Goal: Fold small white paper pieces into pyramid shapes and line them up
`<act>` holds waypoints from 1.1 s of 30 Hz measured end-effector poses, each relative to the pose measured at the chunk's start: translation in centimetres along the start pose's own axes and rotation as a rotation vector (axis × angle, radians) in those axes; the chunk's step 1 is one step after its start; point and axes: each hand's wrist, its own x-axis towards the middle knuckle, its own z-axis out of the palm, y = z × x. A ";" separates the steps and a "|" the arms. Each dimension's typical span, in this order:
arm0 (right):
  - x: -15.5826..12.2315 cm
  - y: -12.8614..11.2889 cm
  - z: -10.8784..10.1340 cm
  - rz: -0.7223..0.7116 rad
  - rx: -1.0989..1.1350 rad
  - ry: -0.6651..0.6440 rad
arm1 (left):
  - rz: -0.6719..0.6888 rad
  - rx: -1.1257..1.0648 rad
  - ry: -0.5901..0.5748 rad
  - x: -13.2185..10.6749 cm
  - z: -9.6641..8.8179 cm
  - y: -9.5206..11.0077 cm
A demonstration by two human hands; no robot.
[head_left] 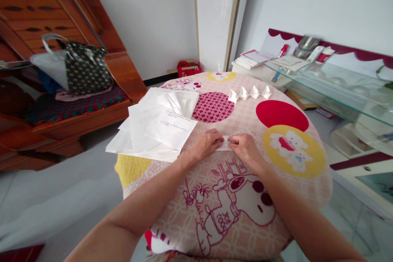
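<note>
A small folded piece of white paper (pixel 225 144) lies on the cloth-covered table between my two hands. Its left part is under the bent fingers of my left hand (pixel 206 145), which press and hold it. At the other end, my right hand (pixel 246 148) pinches the paper between thumb and fingers. The fingers cover part of the paper, so its full folded shape is hidden. Beyond my hands stands a row of several small pointed folded-paper pieces (pixel 243 93). Left of my left hand sits a loose stack of white paper sheets (pixel 147 139), some printed.
A patterned tablecloth (pixel 239 213) covers the rounded table. To the left is a wooden bench (pixel 129 73) with a dark patterned bag (pixel 86 67). A glass-topped stand (pixel 337 90) with papers and containers is on the right. Behind the table rises a white air conditioner (pixel 215 24).
</note>
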 end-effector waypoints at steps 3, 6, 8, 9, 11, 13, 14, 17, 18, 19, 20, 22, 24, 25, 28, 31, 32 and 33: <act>0.0 0.2 -0.1 0.012 0.045 -0.010 | -0.073 -0.001 0.016 0.0 0.1 0.1; 0.1 0.3 -0.1 0.033 0.063 -0.015 | -0.074 -0.020 -0.004 0.1 0.1 -0.1; 0.2 0.4 0.0 0.042 0.069 -0.016 | -0.055 -0.052 -0.027 0.2 -0.1 -0.4; 0.2 0.4 0.0 0.047 0.069 -0.019 | -0.046 -0.067 -0.036 0.2 -0.3 -0.5; 0.1 0.3 -0.1 0.055 0.059 -0.025 | -0.034 -0.088 -0.046 0.2 -0.5 -0.6; -0.1 -0.1 -0.2 0.057 0.030 -0.033 | -0.036 -0.095 -0.050 0.3 -0.7 -0.6; -0.2 -0.4 -0.2 0.060 0.008 -0.031 | -0.041 -0.098 -0.050 0.3 -0.8 -0.5; -0.6 -1.5 -0.2 0.092 -0.091 -0.012 | -0.056 -0.104 -0.044 0.3 -0.7 -0.3; -0.8 -1.9 -0.3 0.103 -0.124 -0.009 | -0.058 -0.106 -0.041 0.4 -0.7 -0.2; -0.9 -2.2 -0.3 0.107 -0.147 -0.012 | -0.058 -0.108 -0.039 0.4 -0.7 -0.2; -0.9 -2.4 -0.3 0.108 -0.162 -0.021 | -0.057 -0.108 -0.039 0.4 -0.7 -0.2; -1.0 -2.4 -0.5 0.108 -0.163 -0.037 | -0.057 -0.107 -0.049 0.4 -0.8 -0.2; -0.9 -1.9 -0.6 0.105 -0.133 -0.037 | -0.059 -0.099 -0.061 0.3 -0.8 -0.2; -0.8 -1.5 -0.6 0.099 -0.106 -0.035 | -0.059 -0.093 -0.065 0.3 -0.9 -0.2; -0.6 -0.4 -0.7 0.100 -0.019 -0.043 | -0.052 -0.080 -0.069 0.2 -0.9 -0.3; -0.5 0.3 -0.9 0.115 0.019 -0.054 | -0.058 -0.077 -0.068 0.2 -0.8 -0.4; -0.5 0.3 -1.0 0.120 0.030 -0.061 | -0.062 -0.078 -0.070 0.2 -0.7 -0.5; -0.5 0.4 -1.2 0.127 0.049 -0.076 | -0.064 -0.078 -0.072 0.2 -0.7 -0.5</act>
